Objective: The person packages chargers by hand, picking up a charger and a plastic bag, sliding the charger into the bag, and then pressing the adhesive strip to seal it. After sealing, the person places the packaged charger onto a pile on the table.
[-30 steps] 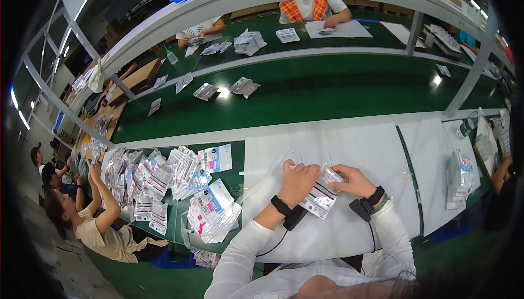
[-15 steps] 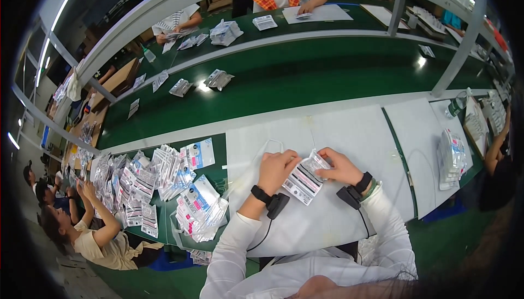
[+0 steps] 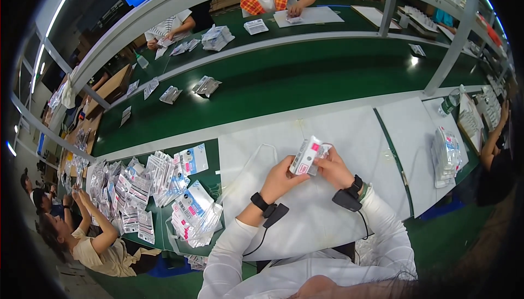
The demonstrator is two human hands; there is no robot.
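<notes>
Both my hands hold a small stack of white packets with pink print [image 3: 306, 156] above the white mat [image 3: 355, 130]. My left hand [image 3: 282, 178] grips the stack's lower left side. My right hand [image 3: 333, 167] holds its right side, fingers curled over the edge. Each wrist carries a black band with a small black device hanging from it. A clear plastic bag [image 3: 248, 165] lies flat on the mat just left of my left hand.
A heap of similar packets [image 3: 147, 190] covers the green table to my left. Another stack of bagged packets [image 3: 446, 154] stands on the mat to my right. A green conveyor belt [image 3: 284, 75] carries loose packets beyond the mat. Other people work at the left, right and far side.
The packet stack has been raised and turned more upright between my hands. The view has shifted, so the hands sit a little higher and more central.
</notes>
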